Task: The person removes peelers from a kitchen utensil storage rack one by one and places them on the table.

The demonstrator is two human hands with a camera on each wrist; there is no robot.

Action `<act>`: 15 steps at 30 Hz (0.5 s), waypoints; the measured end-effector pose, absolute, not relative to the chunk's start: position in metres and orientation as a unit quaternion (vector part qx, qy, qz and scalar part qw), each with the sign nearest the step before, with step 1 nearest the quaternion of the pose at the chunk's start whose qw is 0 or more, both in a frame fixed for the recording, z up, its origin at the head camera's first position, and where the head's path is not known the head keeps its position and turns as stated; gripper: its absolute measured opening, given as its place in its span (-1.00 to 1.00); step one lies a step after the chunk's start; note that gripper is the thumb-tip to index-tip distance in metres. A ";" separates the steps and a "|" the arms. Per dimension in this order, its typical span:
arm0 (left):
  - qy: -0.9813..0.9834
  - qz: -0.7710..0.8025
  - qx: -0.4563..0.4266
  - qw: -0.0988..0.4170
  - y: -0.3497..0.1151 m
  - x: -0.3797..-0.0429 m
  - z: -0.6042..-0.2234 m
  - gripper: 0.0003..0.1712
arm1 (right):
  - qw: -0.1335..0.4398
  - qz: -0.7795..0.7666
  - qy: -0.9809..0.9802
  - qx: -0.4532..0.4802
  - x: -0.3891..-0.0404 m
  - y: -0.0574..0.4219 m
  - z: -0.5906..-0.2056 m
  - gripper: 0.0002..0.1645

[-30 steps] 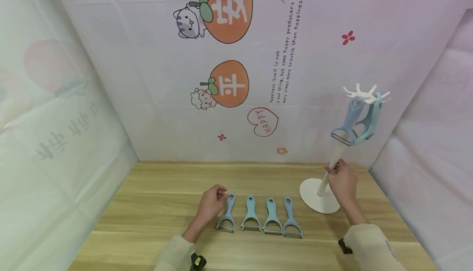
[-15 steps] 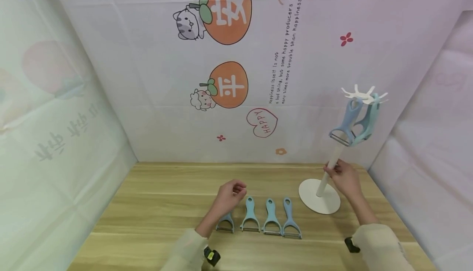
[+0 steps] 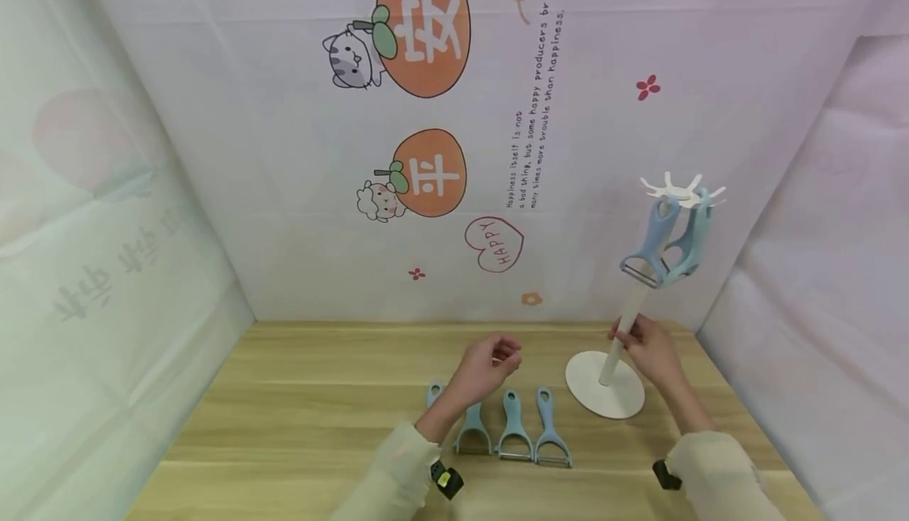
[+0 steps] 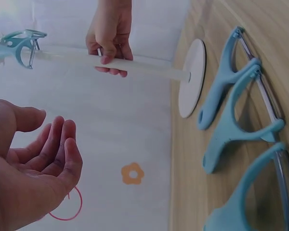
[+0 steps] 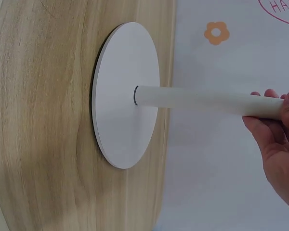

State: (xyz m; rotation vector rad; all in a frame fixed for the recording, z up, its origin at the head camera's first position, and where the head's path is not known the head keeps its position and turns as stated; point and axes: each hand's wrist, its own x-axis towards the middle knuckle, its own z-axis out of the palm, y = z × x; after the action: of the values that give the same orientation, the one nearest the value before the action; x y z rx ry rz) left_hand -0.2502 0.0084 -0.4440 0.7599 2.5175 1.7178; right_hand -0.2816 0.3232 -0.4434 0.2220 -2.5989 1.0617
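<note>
My left hand (image 3: 488, 365) hovers over the row of Y-shaped peelers on the table, fingers loosely curled around nothing. Below it lie a light blue peeler (image 3: 550, 430) and a teal peeler (image 3: 513, 426); another teal peeler (image 3: 473, 430) and a blue one (image 3: 435, 393) are partly covered by the left arm. My right hand (image 3: 648, 350) grips the pole (image 5: 192, 98) of a white stand, whose round base (image 5: 125, 62) rests on the table. From the hooked top (image 3: 671, 189) hang a blue peeler (image 3: 655, 237) and a teal peeler (image 3: 699, 233), overlapping in the head view.
The wood-grain table (image 3: 298, 418) meets a white printed cloth backdrop (image 3: 298, 253) behind the stand. Cloth walls (image 3: 817, 268) rise at both sides, the right one close to the stand. Both wrists carry a black strapped device (image 3: 446, 480).
My left hand has moved right, from beside the leftmost peeler to above the middle of the row. The right hand keeps its grip on the pole; the head view has shifted slightly.
</note>
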 end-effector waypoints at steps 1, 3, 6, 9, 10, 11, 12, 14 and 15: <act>0.801 0.547 0.244 -0.001 0.011 -0.250 -0.442 -0.78 | 0.173 0.363 -0.912 0.076 -0.282 0.322 -0.444 -0.91; 0.800 0.549 0.244 -0.005 0.014 -0.250 -0.437 -0.78 | 0.193 0.355 -0.912 0.073 -0.282 0.319 -0.444 -0.91; 0.802 0.546 0.242 -0.007 0.019 -0.251 -0.430 -0.76 | 0.217 0.348 -0.909 0.068 -0.283 0.315 -0.445 -0.91; 0.804 0.537 0.255 -0.015 0.026 -0.254 -0.420 -0.74 | 0.224 0.352 -0.906 0.063 -0.284 0.315 -0.447 -0.92; 0.803 0.536 0.259 -0.017 0.029 -0.255 -0.415 -0.74 | 0.223 0.353 -0.906 0.062 -0.284 0.315 -0.448 -0.92; 0.803 0.534 0.263 -0.020 0.033 -0.256 -0.411 -0.75 | 0.223 0.355 -0.906 0.061 -0.284 0.316 -0.449 -0.92; 0.802 0.533 0.267 -0.022 0.038 -0.258 -0.405 -0.76 | 0.221 0.357 -0.906 0.061 -0.284 0.316 -0.449 -0.93; 0.801 0.529 0.277 -0.029 0.047 -0.261 -0.395 -0.77 | 0.214 0.360 -0.906 0.060 -0.283 0.317 -0.451 -0.93; 0.802 0.528 0.278 -0.030 0.052 -0.262 -0.389 -0.77 | 0.210 0.361 -0.907 0.059 -0.282 0.317 -0.451 -0.93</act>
State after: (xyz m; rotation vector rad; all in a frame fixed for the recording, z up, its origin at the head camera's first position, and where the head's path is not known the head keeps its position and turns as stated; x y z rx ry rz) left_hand -0.2620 0.0515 -0.3887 0.8915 2.5678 1.6925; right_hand -0.2825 0.3170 -0.4515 0.1628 -2.5206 1.0039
